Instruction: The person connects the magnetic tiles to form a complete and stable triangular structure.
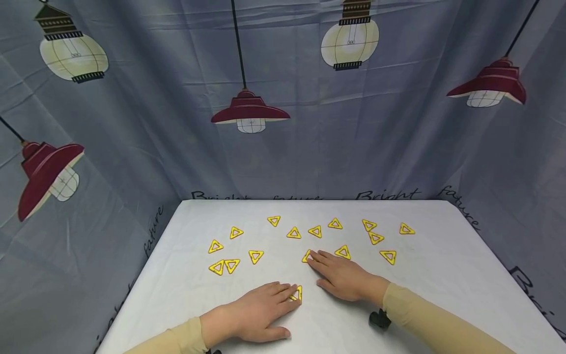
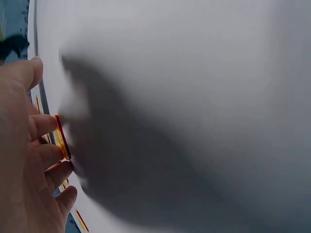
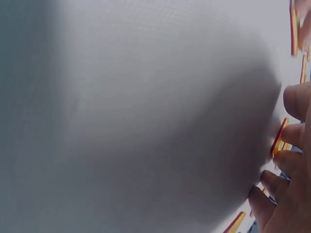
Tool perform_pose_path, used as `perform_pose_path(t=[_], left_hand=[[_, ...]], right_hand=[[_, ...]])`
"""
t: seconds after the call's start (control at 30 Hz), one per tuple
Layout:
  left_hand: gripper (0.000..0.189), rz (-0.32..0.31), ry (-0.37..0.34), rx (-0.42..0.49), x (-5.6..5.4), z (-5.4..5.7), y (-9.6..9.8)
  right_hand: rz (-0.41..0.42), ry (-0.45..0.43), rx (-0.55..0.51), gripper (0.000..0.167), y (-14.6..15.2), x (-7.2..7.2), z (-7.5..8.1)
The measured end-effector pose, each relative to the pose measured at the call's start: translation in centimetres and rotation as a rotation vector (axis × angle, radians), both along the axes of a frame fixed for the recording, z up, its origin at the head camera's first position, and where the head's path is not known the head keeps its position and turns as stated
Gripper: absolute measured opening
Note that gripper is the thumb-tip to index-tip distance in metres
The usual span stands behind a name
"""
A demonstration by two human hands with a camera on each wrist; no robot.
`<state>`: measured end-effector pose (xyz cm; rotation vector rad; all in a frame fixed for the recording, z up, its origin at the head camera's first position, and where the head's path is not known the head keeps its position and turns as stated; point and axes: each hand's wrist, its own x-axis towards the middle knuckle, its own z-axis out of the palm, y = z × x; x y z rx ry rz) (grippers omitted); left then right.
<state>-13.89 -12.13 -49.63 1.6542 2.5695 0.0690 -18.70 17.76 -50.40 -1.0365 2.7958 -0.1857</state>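
Note:
My left hand [image 1: 265, 313] lies over the white table with its fingers outstretched, the fingertips on a flat yellow triangle frame [image 1: 299, 296] that they partly cover. In the left wrist view, that triangle [image 2: 61, 138] shows edge-on with a red-orange rim, under the fingers. Farther back and to the right, my right hand [image 1: 344, 276] reaches in with straight fingers; its fingertips touch another yellow triangle frame [image 1: 305, 256], partly hidden. The right wrist view has this triangle [image 3: 279, 138] on edge beneath the fingertips. Just behind the right hand sits a separate triangle [image 1: 343, 248].
Several more yellow triangles are scattered across the white table [image 1: 442, 295]. On the left, two lie tip to tip, one being a triangle [image 1: 218, 267]; another touching pair includes a triangle [image 1: 376, 238] at right. A grey curtain [image 1: 283, 162] printed with lamps hangs around the table.

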Motion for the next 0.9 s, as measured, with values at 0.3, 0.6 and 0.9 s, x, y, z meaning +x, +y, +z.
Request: perform_pose_path(t=[0.3, 0.6, 0.9], left_hand=[[0.067, -0.026, 0.038, -0.009, 0.8, -0.3, 0.3], [0.069, -0.024, 0.058, -0.008, 0.8, -0.3, 0.2], [0.069, -0.015, 0.069, -0.012, 0.9, -0.3, 0.1]], right_hand=[[0.011, -0.016, -0.017, 0.056, 0.3, 0.1, 0.4], [0.029, -0.032, -0.022, 0.048, 1.4, 0.5, 1.2], [0.114, -0.056, -0.067, 0.043, 3.6, 2.6, 1.8]])
